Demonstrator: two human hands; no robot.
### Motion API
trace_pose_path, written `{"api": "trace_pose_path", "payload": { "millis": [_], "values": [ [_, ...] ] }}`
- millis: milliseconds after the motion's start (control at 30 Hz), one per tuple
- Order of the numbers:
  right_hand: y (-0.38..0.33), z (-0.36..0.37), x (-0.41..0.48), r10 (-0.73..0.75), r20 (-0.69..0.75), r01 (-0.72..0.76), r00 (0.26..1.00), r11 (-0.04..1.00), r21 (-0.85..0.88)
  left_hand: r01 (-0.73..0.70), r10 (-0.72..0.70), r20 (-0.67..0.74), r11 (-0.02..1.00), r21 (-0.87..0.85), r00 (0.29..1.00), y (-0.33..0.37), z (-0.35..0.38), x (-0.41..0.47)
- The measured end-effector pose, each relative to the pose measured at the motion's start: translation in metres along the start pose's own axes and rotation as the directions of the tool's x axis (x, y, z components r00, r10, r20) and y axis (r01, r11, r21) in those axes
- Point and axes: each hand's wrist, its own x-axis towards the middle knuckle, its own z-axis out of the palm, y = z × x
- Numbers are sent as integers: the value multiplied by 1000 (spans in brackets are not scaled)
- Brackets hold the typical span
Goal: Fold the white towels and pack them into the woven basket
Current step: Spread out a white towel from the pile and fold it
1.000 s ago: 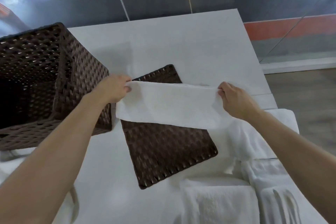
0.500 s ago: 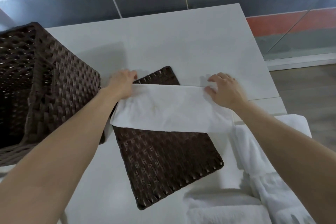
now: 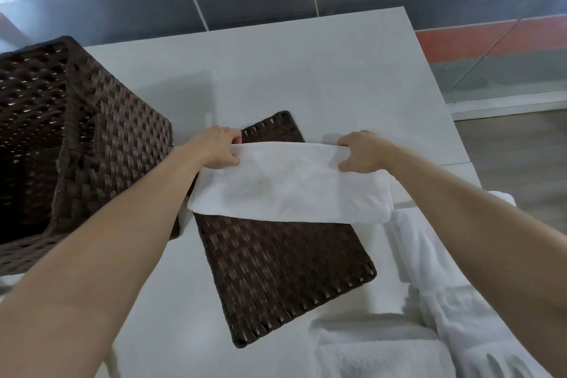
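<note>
A white towel (image 3: 291, 186), folded into a long strip, lies across the far part of a flat dark woven lid (image 3: 282, 279) on the white table (image 3: 306, 70). My left hand (image 3: 219, 147) grips the strip's far left corner, thumb on top. My right hand (image 3: 363, 152) grips the far right corner, fingers curled round the edge. The deep dark woven basket (image 3: 101, 156) stands open at the left, its inside dark and what it holds hidden. More white towels (image 3: 408, 255) lie heaped at the right and near edge.
A folded white towel (image 3: 377, 356) lies at the near edge in front of the lid. The table ends at the right, with wooden floor (image 3: 521, 156) beyond. A grey wall with glass panels runs behind the table.
Both hands went from pressing flat on the strip's far edge to gripping its corners. The far edge has lifted slightly off the lid.
</note>
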Motion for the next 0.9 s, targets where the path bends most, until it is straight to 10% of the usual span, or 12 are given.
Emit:
{"api": "trace_pose_path", "payload": {
  "millis": [300,500,667,900],
  "values": [
    [-21,-76,-66,-64,-264,60,962,998,-23,-50,58,-214,998,44,975,-5,-84,-67],
    [-14,-38,-115,-253,-562,199,788,968,-156,-81,211,-625,970,230,752,4,-42,-135],
    [1,65,-119,-150,-60,122,987,937,-327,-86,142,-310,979,186,940,16,97,-156],
    [-32,84,-85,-196,-555,75,808,970,-232,-51,14,-449,996,-71,894,12,110,-140]
  ]
}}
